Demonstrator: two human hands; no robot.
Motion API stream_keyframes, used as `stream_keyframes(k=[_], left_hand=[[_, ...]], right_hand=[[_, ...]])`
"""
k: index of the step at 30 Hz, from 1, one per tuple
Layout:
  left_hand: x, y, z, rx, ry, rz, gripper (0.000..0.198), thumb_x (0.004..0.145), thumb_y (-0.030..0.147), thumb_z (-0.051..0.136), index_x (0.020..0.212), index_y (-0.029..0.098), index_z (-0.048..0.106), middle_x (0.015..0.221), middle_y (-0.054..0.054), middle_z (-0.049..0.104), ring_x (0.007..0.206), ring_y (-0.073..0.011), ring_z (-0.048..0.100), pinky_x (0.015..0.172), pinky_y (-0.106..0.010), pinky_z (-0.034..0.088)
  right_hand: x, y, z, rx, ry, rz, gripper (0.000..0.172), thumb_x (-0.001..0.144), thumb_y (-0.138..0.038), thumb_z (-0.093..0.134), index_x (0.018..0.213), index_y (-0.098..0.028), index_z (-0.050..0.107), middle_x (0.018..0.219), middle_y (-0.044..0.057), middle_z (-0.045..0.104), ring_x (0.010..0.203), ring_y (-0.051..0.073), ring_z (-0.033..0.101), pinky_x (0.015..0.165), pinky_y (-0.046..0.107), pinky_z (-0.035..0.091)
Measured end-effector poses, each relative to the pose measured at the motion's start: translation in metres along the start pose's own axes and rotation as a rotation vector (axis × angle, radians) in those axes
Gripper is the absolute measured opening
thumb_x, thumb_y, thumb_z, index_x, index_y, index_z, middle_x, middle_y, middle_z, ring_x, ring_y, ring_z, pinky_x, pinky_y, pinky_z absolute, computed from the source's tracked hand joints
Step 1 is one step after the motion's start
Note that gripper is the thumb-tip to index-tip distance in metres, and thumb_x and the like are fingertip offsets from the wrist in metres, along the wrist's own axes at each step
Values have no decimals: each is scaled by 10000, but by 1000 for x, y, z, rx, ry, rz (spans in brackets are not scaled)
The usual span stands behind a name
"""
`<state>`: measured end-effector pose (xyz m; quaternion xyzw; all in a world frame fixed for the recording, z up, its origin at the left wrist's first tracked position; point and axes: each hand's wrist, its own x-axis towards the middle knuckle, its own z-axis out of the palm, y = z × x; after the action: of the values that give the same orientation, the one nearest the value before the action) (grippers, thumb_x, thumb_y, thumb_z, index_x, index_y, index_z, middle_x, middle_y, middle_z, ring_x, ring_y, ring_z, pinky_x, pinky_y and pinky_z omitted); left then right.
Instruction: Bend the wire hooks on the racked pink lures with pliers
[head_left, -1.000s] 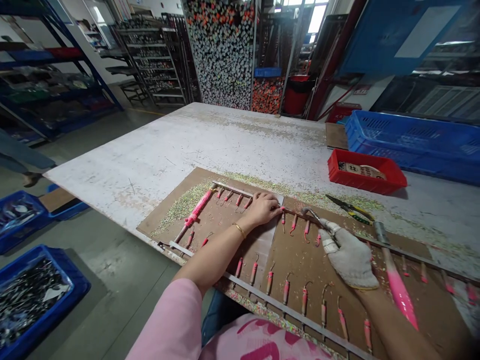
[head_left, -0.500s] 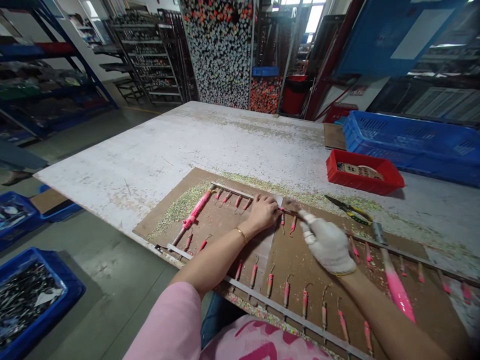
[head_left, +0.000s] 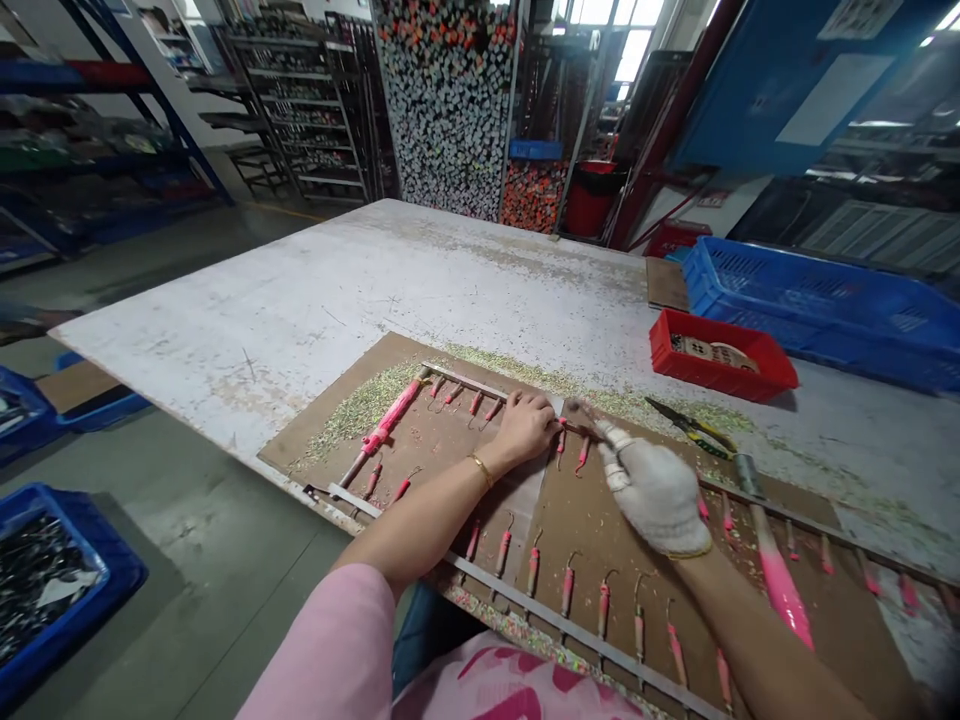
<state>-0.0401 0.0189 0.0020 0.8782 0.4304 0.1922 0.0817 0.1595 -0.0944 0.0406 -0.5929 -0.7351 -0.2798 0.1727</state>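
Observation:
My bare left hand (head_left: 525, 426), with a gold bangle at the wrist, rests fingers curled on the upper metal bar (head_left: 465, 381) of a rack lying on a brown board (head_left: 600, 520). Small pink lures with wire hooks (head_left: 583, 455) hang along that bar. My right hand (head_left: 652, 488), in a white knit glove, sits just right of the left, its fingers closed on a thin metal tool whose tip (head_left: 577, 408) touches the bar. A second bar (head_left: 525, 605) with several pink lures runs along the board's near edge.
Yellow-handled pliers (head_left: 694, 427) and a pink-coated rod (head_left: 772, 560) lie to the right. A red tray (head_left: 720, 357) and a blue crate (head_left: 817, 300) stand at the table's right. Glittery chips litter the board. Blue bins (head_left: 52, 580) sit on the floor at left.
My gloved right hand moved left along the upper bar, from several lures away to right beside my left hand. The left hand stayed put.

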Motion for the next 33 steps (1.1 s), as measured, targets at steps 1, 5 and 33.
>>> stream_keyframes(k=[1, 5, 33], left_hand=[[0, 0, 1, -3, 3, -3, 243, 1020, 359, 599, 915, 194, 742, 1069, -70, 721, 1069, -241, 607, 1116, -476, 333], [1, -2, 4, -4, 14, -1, 227, 1015, 351, 604, 923, 194, 739, 1053, -75, 717, 1065, -247, 606, 1109, -477, 336], [-6, -13, 9, -25, 23, 145, 117, 1004, 156, 518, 1017, 159, 634, 1170, -130, 714, 1174, -234, 644, 1225, -510, 343]], right_hand=[[1, 1, -2, -12, 67, 42, 395, 1011, -341, 535, 1331, -192, 713, 663, 29, 610, 627, 166, 491, 635, 342, 268], [2, 4, -6, -26, -33, -37, 417, 977, -284, 550, 1362, -203, 688, 659, 30, 605, 605, 172, 486, 629, 350, 248], [-4, 3, 10, -49, -376, -58, 494, 1005, -252, 462, 1481, -241, 594, 814, 43, 744, 678, 163, 651, 608, 335, 282]])
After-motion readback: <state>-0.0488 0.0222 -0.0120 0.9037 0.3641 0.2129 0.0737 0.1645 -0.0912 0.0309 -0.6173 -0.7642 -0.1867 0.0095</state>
